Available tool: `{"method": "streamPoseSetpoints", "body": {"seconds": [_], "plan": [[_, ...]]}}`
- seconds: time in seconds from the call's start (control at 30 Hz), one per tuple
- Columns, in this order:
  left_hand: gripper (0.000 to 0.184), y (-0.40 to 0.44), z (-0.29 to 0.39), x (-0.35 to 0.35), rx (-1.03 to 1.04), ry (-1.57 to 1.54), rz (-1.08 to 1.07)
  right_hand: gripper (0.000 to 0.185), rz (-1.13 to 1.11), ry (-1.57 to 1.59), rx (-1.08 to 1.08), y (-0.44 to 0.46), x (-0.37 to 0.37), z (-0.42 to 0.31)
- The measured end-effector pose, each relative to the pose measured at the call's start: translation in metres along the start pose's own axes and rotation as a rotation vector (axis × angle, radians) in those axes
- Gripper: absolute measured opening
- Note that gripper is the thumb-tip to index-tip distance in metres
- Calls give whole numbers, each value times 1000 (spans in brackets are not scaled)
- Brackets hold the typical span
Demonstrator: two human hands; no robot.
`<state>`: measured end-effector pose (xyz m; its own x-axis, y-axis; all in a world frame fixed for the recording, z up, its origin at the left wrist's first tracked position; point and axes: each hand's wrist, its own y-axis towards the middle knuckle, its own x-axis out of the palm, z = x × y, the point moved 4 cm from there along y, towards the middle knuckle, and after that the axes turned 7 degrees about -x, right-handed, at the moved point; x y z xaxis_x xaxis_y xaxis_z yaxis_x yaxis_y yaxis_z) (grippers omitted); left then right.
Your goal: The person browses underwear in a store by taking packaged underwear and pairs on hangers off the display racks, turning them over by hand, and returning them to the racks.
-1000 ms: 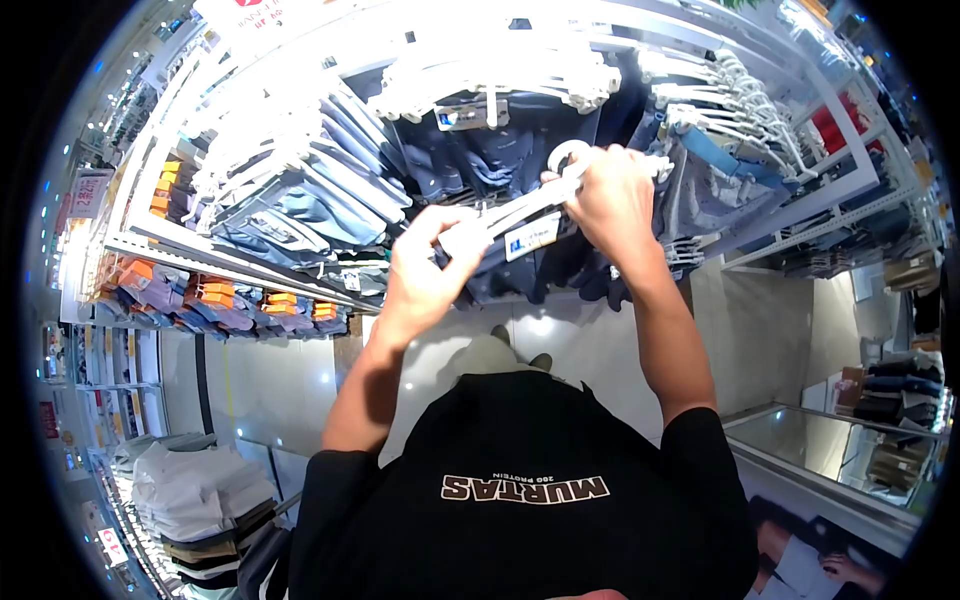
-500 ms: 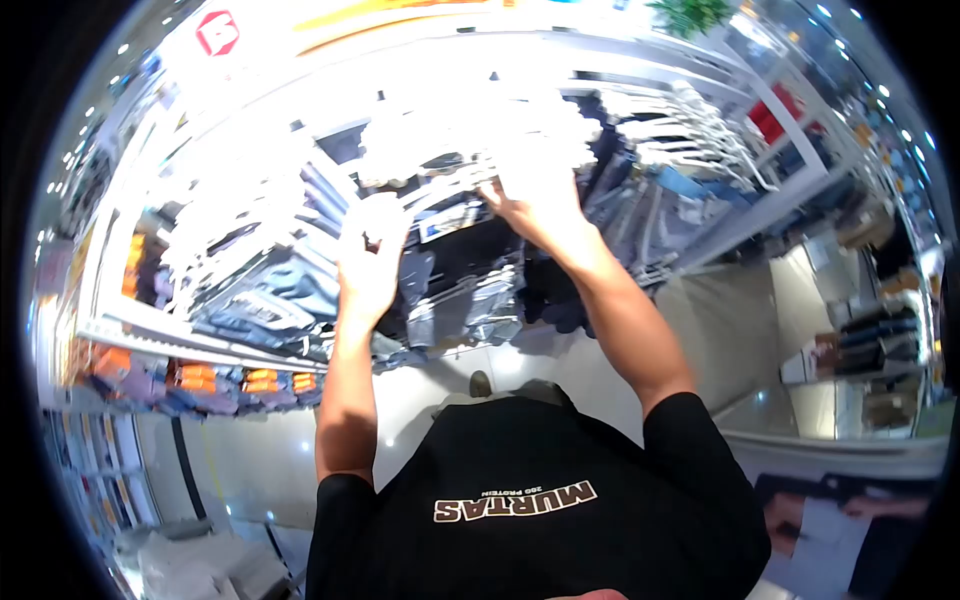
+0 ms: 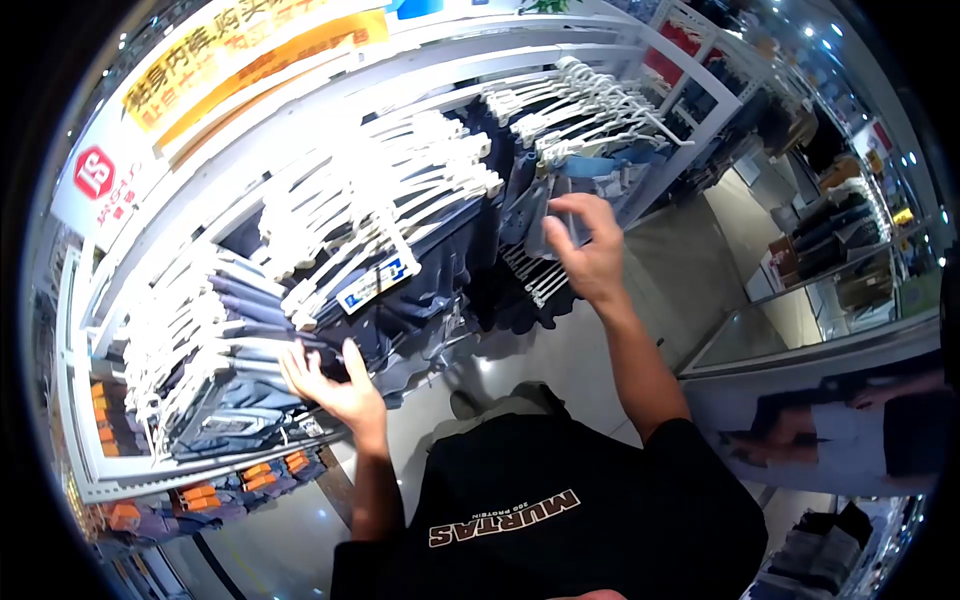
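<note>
White hangers (image 3: 420,185) with dark trousers (image 3: 410,310) crowd the middle of a white clothes rack (image 3: 690,130). My left hand (image 3: 340,392) is open, fingers spread, beside folded blue jeans (image 3: 245,395) hanging at the rack's left part. It does not appear to hold anything. My right hand (image 3: 592,250) is raised in front of the grey-blue jeans (image 3: 610,180) on the right, its thumb and fingers apart and curved, with nothing visible between them. A blue and white label (image 3: 375,285) hangs from the front hanger between my hands.
Orange-tagged folded garments (image 3: 200,497) fill a low shelf at left. A yellow sign (image 3: 250,50) tops the rack. On the right are a poster panel (image 3: 830,420) and shelves with folded clothes (image 3: 850,235). Pale floor tiles (image 3: 490,365) lie below.
Both hands have come off the middle hangers and moved apart, left hand toward the left jeans, right hand to the right. The view has tilted, and the label now hangs in plain sight.
</note>
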<state>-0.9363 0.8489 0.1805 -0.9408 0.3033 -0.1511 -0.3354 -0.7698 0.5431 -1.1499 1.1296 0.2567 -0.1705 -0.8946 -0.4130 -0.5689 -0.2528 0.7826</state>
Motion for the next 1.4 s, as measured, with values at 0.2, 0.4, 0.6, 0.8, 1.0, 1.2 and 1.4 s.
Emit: {"method": "streamPoseSetpoints", "body": {"seconds": [0.2,0.4,0.6,0.8,1.0,1.2,1.4], "plan": [[61,-99,-10,11,-111,69,-331,32,272,-207,158,15,-61,105],[26,-150,13,84,-296,-82,-1016,42,167,-427,-99,63,-72,152],[32,-154,67,156,-309,-100,-925,15,72,-250,-154,83,-96,174],[66,-143,117,217,-59,-6,-662,15,85,-82,-229,68,-157,185],[52,-175,147,275,-185,-152,-907,10,-36,255,82,18,-194,212],[28,-229,126,273,-770,-348,-751,14,-299,382,598,-52,-192,275],[44,-255,133,279,-1111,-472,-620,17,-347,398,660,-112,-176,296]]}}
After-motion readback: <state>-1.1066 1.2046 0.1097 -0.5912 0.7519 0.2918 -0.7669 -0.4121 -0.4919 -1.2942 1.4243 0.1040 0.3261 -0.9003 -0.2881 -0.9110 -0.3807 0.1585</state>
